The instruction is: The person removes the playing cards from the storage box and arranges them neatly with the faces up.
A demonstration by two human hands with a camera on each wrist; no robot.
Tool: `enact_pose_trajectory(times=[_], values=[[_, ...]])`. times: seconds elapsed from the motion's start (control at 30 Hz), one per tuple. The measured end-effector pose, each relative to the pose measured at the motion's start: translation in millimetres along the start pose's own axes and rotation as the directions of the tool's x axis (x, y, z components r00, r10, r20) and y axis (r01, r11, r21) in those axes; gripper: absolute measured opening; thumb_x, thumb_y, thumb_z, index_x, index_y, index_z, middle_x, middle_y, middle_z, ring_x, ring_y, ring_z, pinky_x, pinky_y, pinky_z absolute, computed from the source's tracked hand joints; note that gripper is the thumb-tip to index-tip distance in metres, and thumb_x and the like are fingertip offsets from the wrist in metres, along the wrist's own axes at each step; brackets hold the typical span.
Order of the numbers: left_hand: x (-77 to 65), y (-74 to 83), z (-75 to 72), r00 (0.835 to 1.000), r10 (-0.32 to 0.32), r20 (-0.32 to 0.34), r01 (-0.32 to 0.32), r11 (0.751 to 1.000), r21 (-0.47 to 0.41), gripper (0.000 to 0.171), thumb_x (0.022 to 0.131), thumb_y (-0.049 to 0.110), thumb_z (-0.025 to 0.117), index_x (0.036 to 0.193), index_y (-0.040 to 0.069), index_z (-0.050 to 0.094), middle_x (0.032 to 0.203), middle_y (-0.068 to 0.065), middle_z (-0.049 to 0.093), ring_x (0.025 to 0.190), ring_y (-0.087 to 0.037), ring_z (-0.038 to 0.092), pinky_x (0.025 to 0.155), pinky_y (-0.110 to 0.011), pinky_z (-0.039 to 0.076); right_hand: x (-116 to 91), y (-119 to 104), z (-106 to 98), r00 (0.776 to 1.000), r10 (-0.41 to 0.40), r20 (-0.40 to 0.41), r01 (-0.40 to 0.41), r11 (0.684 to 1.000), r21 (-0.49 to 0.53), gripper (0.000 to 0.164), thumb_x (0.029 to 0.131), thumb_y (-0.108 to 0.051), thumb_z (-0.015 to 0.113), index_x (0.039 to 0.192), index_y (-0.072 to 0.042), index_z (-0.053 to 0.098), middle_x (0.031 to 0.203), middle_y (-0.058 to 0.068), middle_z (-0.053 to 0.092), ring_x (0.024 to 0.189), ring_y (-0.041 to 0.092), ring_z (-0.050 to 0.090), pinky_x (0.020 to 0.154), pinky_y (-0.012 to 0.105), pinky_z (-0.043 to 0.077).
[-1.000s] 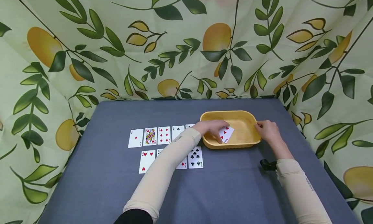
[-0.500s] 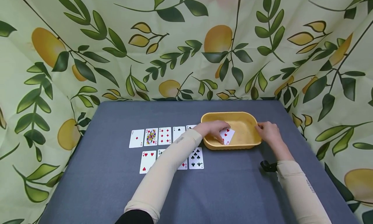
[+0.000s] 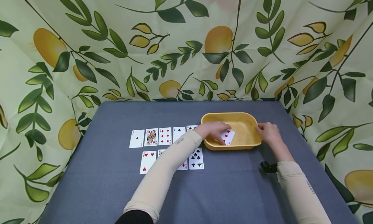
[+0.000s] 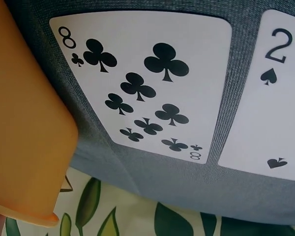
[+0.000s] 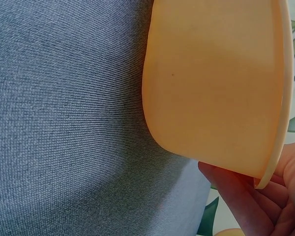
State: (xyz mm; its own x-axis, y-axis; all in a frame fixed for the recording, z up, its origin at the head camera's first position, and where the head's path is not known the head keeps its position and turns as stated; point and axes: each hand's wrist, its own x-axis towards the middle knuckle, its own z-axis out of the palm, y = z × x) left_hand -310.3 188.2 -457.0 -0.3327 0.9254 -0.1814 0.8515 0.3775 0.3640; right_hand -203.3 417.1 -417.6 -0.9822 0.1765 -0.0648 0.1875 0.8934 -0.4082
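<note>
In the head view my left hand [image 3: 214, 130] reaches over the left side of a yellow plastic tub [image 3: 244, 126]. Its thumb and fingers grip a hearts playing card [image 3: 228, 138] by its left part, inside the tub; the hand covers the rest of that card. At the tub's right end my right hand [image 3: 267, 132] pinches the rim. The right wrist view shows this right hand [image 5: 265, 196] from below, thumb and fingers about the tub's lip [image 5: 280, 123]. Only a sliver of the left hand enters the left wrist view.
Two rows of face-up cards lie left of the tub, among them an ace of diamonds [image 3: 136, 138], a four of hearts [image 3: 148, 162] and a seven of clubs [image 3: 196, 158]. The eight of clubs [image 4: 142, 83] is close beside the tub. My left forearm covers several cards.
The head view has shifted slightly. Both hands keep their places on the card and the tub, and the hearts card has turned a little within the tub.
</note>
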Motion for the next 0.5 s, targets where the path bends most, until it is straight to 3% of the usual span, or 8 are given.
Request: enact_pose_trajectory(times=[0.5], values=[[-1.3,4.2,-3.0,1.0,-0.023,-0.013,0.022,1.0,-0.008,0.079,0.078,0.04,0.081,0.14,0.007,0.045,0.134,-0.006,0.055,0.119,-0.015,0.05,0.103,-0.017,0.034,0.4,0.9,1.5,1.0,0.005,-0.003,-0.005,1.0,0.012,0.036,0.099,-0.014,0.053,0.119,0.015,0.061,0.092,0.027,0.066,0.061,0.022,0.056,0.049,0.028,0.045]])
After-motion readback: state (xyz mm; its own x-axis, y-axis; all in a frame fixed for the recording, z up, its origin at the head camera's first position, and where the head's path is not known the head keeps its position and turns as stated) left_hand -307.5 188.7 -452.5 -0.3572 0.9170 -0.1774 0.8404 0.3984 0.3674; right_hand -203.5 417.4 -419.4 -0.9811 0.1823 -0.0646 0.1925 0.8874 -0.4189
